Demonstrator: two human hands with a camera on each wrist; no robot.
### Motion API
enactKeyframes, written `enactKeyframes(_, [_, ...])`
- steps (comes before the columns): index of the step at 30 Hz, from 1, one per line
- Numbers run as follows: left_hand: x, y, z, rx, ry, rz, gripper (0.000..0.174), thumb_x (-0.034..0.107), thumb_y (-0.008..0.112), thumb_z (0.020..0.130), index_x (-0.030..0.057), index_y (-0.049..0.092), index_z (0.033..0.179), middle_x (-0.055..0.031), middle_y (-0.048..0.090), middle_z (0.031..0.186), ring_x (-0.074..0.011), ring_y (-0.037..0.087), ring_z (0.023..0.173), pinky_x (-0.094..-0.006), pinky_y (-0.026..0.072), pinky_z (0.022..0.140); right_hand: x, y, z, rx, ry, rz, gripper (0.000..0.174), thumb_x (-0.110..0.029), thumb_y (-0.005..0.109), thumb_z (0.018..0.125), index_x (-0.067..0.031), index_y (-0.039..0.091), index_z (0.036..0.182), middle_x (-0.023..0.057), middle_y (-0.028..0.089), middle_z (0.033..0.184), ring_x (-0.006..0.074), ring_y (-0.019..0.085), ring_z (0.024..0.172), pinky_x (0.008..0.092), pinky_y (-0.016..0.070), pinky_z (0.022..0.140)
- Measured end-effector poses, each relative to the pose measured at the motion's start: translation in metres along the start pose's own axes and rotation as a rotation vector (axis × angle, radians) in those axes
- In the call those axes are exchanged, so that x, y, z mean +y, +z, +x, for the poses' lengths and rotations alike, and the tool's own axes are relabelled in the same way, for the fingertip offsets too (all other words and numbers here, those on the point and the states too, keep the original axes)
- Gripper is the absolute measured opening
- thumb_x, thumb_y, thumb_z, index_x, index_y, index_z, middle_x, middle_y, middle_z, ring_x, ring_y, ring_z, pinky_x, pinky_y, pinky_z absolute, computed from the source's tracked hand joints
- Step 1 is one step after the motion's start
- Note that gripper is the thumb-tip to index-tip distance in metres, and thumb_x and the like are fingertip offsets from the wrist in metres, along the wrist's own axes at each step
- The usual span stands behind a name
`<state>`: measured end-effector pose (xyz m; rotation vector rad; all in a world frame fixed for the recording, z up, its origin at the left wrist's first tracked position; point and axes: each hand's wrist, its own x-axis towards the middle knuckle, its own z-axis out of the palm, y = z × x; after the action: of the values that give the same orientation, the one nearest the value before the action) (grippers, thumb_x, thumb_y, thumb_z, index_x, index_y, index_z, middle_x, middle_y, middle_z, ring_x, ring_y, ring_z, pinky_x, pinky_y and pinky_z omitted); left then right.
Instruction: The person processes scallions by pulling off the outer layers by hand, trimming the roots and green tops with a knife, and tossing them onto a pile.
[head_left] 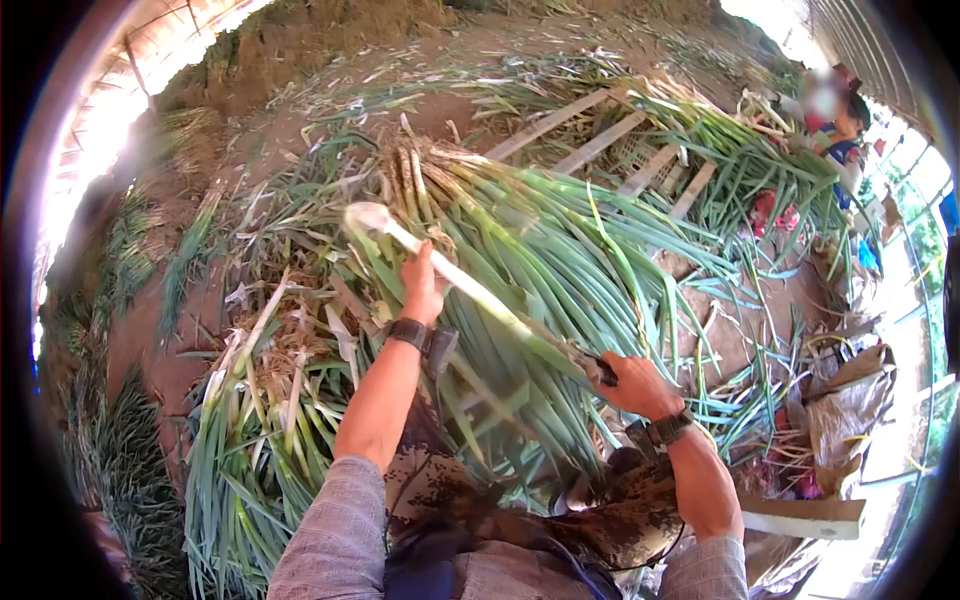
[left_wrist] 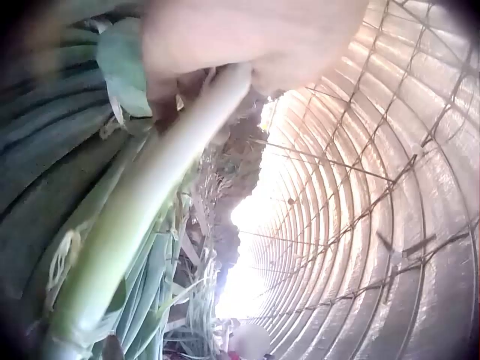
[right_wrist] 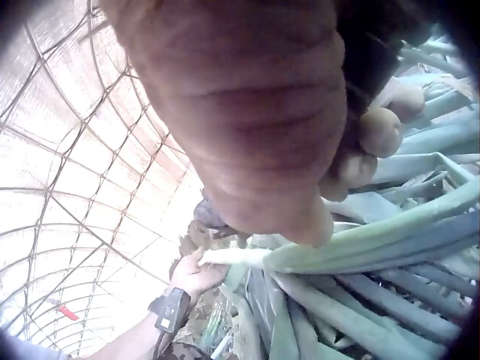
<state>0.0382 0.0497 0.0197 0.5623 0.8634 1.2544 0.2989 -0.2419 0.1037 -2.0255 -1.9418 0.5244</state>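
A long green onion [head_left: 480, 293] with a white stalk lies slantwise in front of me, its root end up at the left. My left hand [head_left: 424, 292] grips its white shank, which also fills the left wrist view as a thick pale stalk [left_wrist: 142, 199]. Toward the leafy end, my right hand [head_left: 642, 386] has its fingers curled round a dark handle [head_left: 606, 372]; cannot tell what tool it belongs to. The right wrist view shows that hand's curled fingertips [right_wrist: 380, 131] close over green leaves. Beneath both hands spreads a big heap of green onions [head_left: 560, 260], roots pointing away.
Another bunch of green onions [head_left: 270, 410] lies at my left. Wooden slats [head_left: 600, 142] stand beyond the heap. At the far right another person [head_left: 845, 140] sits near more onions. A crumpled sack [head_left: 850, 410] and a pale board [head_left: 803, 517] are at right. Loose leaves litter the soil.
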Motion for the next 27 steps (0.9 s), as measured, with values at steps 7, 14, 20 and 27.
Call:
enactKeyframes(7, [0.013,0.020,-0.020,-0.493,-0.213,-0.150,0.036,0.047,0.057,0.096,0.0124,0.058,0.107,-0.0052,0.060,0.093,-0.0228,0.058,0.093,-0.0462,0.0484,0.086,-0.001,0.011,0.022,0.203,0.020,0.049,0.031,-0.032,0.067,0.088,-0.0033,0.062,0.097,0.0220,0.066,0.074,0.0431,0.065,0.074,0.0514,0.0507,0.066])
enactKeyframes(14, [0.015,0.011,-0.015,-0.516,-0.207,-0.354,0.039,0.050,0.047,0.091,0.0121,0.055,0.098,-0.0019,0.046,0.074,-0.0182,0.040,0.069,-0.0363,0.0363,0.065,0.007,0.010,0.015,0.039,-0.091,0.084,0.031,-0.029,0.070,0.086,-0.0034,0.064,0.103,0.0211,0.068,0.079,0.0416,0.066,0.077,0.0499,0.0514,0.068])
enactKeyframes(20, [0.010,-0.001,0.002,-0.304,-0.194,-0.297,0.027,0.037,0.059,0.095,0.0116,0.052,0.092,-0.0002,0.045,0.073,-0.0171,0.045,0.066,-0.0388,0.0403,0.064,0.010,-0.013,-0.014,-0.054,-0.031,0.016,0.027,-0.029,0.064,0.086,-0.0052,0.064,0.099,0.0213,0.066,0.079,0.0434,0.064,0.077,0.0524,0.0496,0.070])
enactKeyframes(27, [0.011,-0.006,0.008,-0.110,-0.178,-0.134,0.017,0.027,0.061,0.096,0.0130,0.052,0.096,-0.0017,0.055,0.078,-0.0215,0.057,0.071,-0.0502,0.0505,0.073,0.032,-0.010,-0.046,-0.117,0.059,-0.025,0.023,-0.027,0.065,0.083,-0.0074,0.066,0.095,0.0197,0.067,0.082,0.0426,0.064,0.079,0.0520,0.0490,0.069])
